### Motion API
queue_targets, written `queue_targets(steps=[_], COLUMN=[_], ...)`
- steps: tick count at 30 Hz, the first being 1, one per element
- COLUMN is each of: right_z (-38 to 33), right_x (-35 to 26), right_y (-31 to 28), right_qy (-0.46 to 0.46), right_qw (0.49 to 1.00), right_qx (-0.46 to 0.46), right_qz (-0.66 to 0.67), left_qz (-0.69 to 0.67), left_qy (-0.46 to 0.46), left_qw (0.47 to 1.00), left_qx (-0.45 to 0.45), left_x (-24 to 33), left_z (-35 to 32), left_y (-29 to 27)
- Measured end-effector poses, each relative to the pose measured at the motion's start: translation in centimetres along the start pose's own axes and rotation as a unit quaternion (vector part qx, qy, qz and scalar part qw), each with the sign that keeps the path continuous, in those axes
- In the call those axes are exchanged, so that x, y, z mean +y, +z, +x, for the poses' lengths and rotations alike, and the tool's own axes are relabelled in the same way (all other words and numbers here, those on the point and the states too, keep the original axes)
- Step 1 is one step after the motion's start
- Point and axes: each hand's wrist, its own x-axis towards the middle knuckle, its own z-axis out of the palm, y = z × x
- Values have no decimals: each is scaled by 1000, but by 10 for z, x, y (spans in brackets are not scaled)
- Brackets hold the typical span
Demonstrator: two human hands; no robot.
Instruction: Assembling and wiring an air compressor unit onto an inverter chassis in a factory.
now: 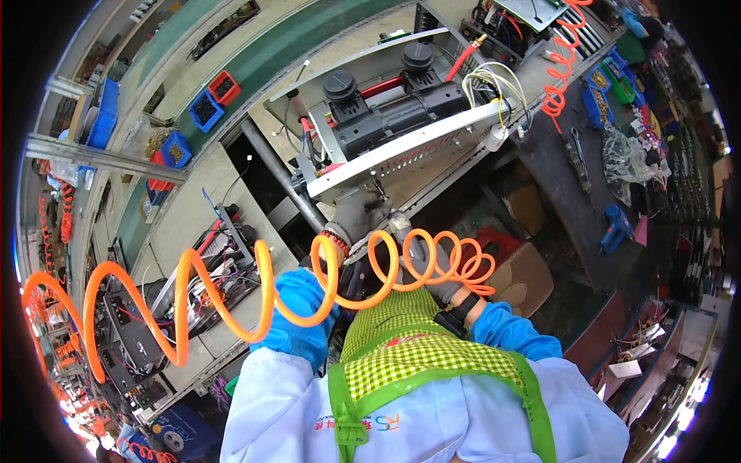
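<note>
Head view: chassis (401, 150) tilted, upper-right axis

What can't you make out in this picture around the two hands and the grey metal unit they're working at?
- Left hand, head view: mostly behind the orange coiled air hose; grip unclear.
- Right hand, head view: crossed by the hose coils; what it holds cannot be told.
- Underside of the grey perforated metal unit: in shadow where the hands meet it.
- Small parts in the blue plastic bins: too small.
- Bench at the rim: bent and blurred by the fisheye.
</note>
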Motion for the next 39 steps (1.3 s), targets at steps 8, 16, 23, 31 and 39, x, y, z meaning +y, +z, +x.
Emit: queue_targets(steps=[8, 16, 23, 31, 39], right_z=[-11, -7, -53, -18, -20], right_x=[7, 3, 23, 8, 20], right_y=[-14, -16, -45, -26, -24], right_qy=[3, 4, 9, 15, 34], right_qw=[1000, 999, 1000, 999, 998], right_qx=[-24, -29, -12, -30, -46], right_qz=[-1, -14, -14, -16, -17], left_qz=[578, 812, 839, 828, 821], left_qy=[465, 420, 379, 396, 415], left_qw=[671, 404, 386, 390, 385], left_qx=[-5, 39, 61, 82, 77], left_x=[66, 70, 70, 67, 64], left_z=[-101, -57, -64, -63, -53], left_y=[42, 53, 58, 58, 57])
